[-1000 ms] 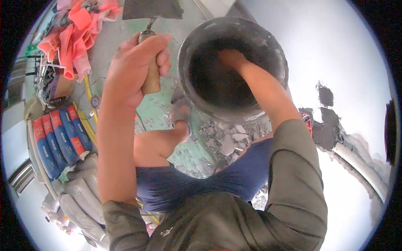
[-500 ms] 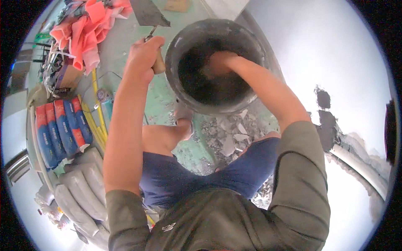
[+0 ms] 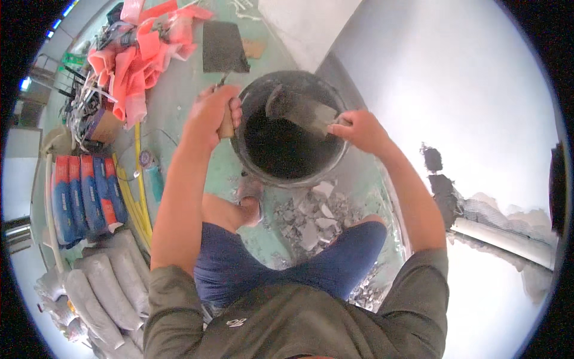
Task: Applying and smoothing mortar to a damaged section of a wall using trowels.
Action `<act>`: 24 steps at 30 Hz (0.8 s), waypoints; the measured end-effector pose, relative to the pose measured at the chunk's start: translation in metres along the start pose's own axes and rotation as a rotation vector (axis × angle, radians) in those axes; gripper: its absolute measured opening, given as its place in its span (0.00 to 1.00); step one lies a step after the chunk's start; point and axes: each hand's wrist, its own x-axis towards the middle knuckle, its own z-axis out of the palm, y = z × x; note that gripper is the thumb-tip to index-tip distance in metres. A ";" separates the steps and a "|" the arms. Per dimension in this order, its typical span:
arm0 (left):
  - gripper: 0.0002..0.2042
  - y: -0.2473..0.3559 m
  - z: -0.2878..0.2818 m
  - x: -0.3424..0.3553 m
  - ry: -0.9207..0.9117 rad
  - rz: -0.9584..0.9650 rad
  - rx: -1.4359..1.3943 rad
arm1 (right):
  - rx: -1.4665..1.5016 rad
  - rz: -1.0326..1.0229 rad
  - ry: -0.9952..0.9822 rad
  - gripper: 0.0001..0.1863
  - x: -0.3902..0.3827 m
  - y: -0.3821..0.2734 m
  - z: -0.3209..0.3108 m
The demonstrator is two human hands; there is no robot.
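Observation:
My left hand (image 3: pixel 210 118) is closed round the wooden handle of a flat trowel (image 3: pixel 225 49), whose dark rectangular blade points away from me at the bucket's upper left. A large black bucket (image 3: pixel 281 180) stands in front of me, dark inside. Over its mouth, my right hand (image 3: pixel 362 131) grips a mortar-smeared scoop-like trowel (image 3: pixel 311 113) by its near end, at the right rim. The blade reaches left across the opening. Dark grey material coats its far end; how full the bucket is cannot be made out.
Grey rubble (image 3: pixel 308 224) lies on the floor between my legs. A white wall (image 3: pixel 412 78) with dark mortar patches (image 3: pixel 442 188) rises on the right. Blue-and-red bags (image 3: pixel 89 191), grey bags (image 3: pixel 104 275), a yellow hose (image 3: pixel 140 209) and pink wrapping (image 3: pixel 146 57) lie at left.
My right hand has come up out of the bucket to its right rim, bringing the mortar-smeared trowel into sight. My left hand still holds the flat trowel; the view has shifted.

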 end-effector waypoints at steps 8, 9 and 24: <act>0.08 -0.062 0.066 -0.028 -0.227 -0.471 -0.148 | 0.205 0.052 0.658 0.22 -0.075 -0.033 0.024; 0.08 -0.062 0.075 -0.036 -0.238 -0.462 -0.142 | 0.155 0.021 0.719 0.21 -0.076 -0.038 0.037; 0.11 -0.041 0.083 -0.060 -0.538 -0.421 -0.377 | 0.076 0.018 0.971 0.17 -0.072 -0.017 0.147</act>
